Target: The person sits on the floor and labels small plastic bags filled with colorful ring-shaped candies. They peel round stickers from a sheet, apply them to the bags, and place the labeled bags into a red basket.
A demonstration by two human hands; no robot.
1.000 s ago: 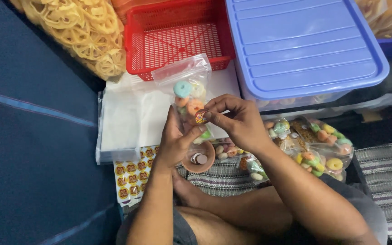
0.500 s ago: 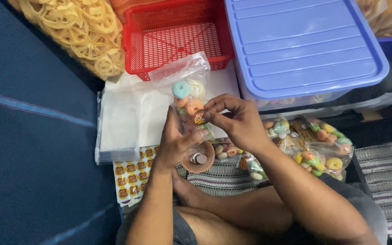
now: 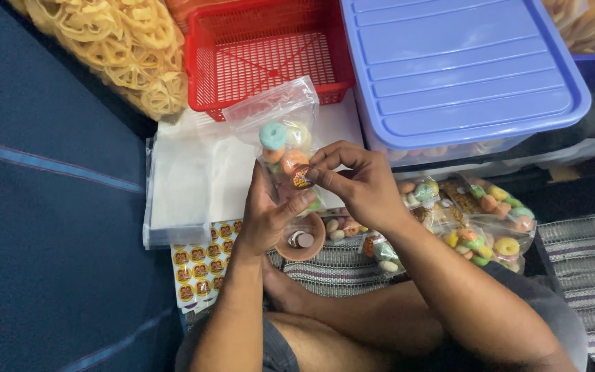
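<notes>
We find the left hand (image 3: 266,217) grasping a clear plastic pouch (image 3: 280,141) of pastel ring sweets above the white sheet stack (image 3: 194,179); the right hand (image 3: 356,182) pinches a round sticker (image 3: 302,178) against it. A yellow sticker sheet (image 3: 201,265) lies at the stack's near edge.

Glossy clear plastic bag (image 3: 280,131), red plastic mesh basket (image 3: 263,55), smooth blue plastic lid (image 3: 459,65).
</notes>
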